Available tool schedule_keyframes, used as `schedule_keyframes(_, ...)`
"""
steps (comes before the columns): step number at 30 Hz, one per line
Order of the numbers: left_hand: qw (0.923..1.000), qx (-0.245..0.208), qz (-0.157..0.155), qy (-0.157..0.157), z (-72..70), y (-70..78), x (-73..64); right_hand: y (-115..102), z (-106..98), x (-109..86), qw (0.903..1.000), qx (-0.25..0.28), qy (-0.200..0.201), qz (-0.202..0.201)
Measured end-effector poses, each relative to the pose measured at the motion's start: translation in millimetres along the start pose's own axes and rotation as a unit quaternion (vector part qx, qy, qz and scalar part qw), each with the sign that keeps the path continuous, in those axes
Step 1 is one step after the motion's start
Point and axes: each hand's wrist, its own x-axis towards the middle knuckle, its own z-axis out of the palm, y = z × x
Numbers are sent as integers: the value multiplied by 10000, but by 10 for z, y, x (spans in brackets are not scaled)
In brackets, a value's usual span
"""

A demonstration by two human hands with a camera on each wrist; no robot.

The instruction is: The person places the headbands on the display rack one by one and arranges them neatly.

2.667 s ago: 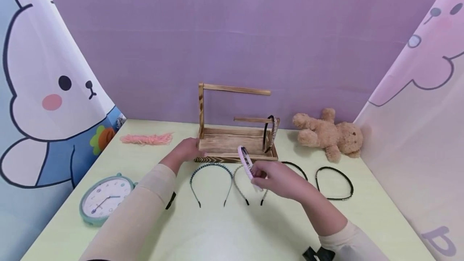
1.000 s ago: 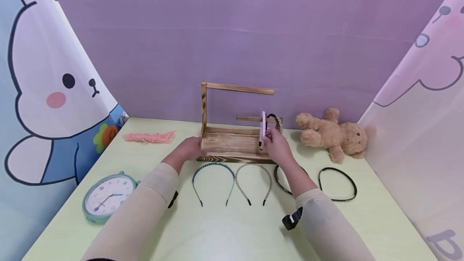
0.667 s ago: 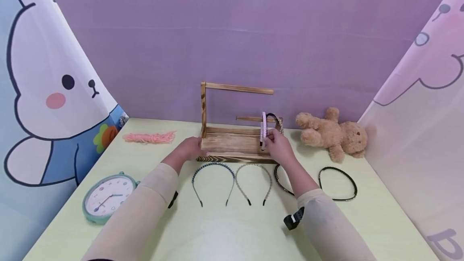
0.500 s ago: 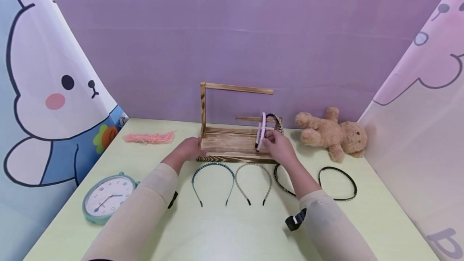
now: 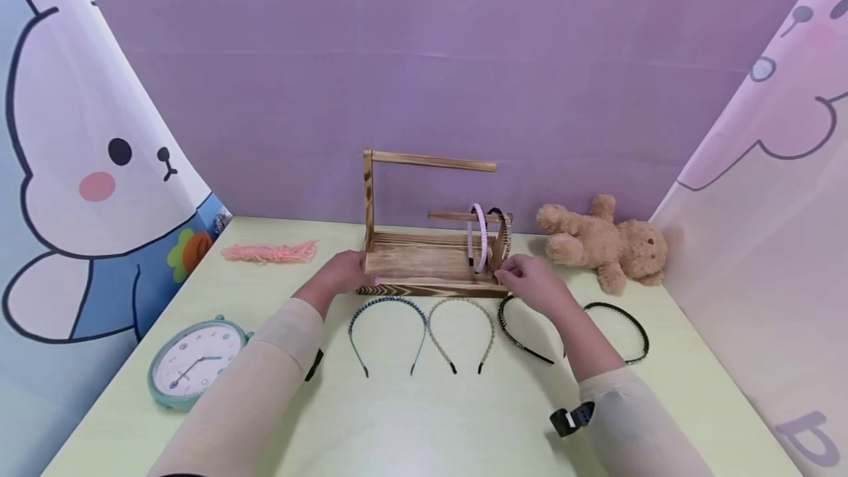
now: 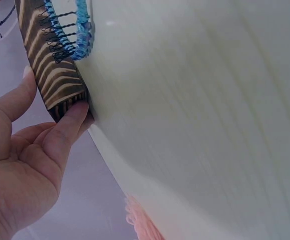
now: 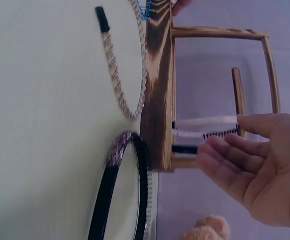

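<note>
A wooden rack [image 5: 417,260] with a tray base, a tall upper bar and a shorter lower bar stands at the back middle of the table. My left hand [image 5: 341,272] grips its left front corner, thumb on one side and fingers under the end, as the left wrist view shows. On the lower bar hang a lilac headband [image 5: 483,245] and, to its right, a black headband with rhinestones [image 5: 507,234]. My right hand [image 5: 535,285], fingers loosely bent and holding nothing, is at the rack's right front corner, just right of the lilac headband.
Before the rack lie a blue headband [image 5: 387,299], a beige headband [image 5: 461,300], a black headband [image 5: 502,319] and another black one [image 5: 642,333], partly behind the right arm. A teddy bear [image 5: 596,241] lies right, pink yarn [image 5: 268,252] and a clock [image 5: 199,361] left.
The right hand brought the lilac headband from above the table onto the lower bar, let it go and drew back to the right. The left hand stayed on the rack.
</note>
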Motion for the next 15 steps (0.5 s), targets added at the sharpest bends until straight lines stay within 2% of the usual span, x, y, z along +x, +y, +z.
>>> schedule_keyframes(5,10000,-13,99,4,6,-3,-4,140,-34,-144,9952,-51,-925,330)
schedule_keyframes(7,10000,-55,79,4,5,-4,-4,196,-51,-199,9920,-58,-1169,475)
schedule_keyframes(9,10000,-79,40,-3,-2,-4,-11,261,-88,-248,9903,-101,-1258,586)
schedule_keyframes(15,9999,-109,-5,-44,-12,7,-1,546,-297,-366,9896,-324,-1125,838)
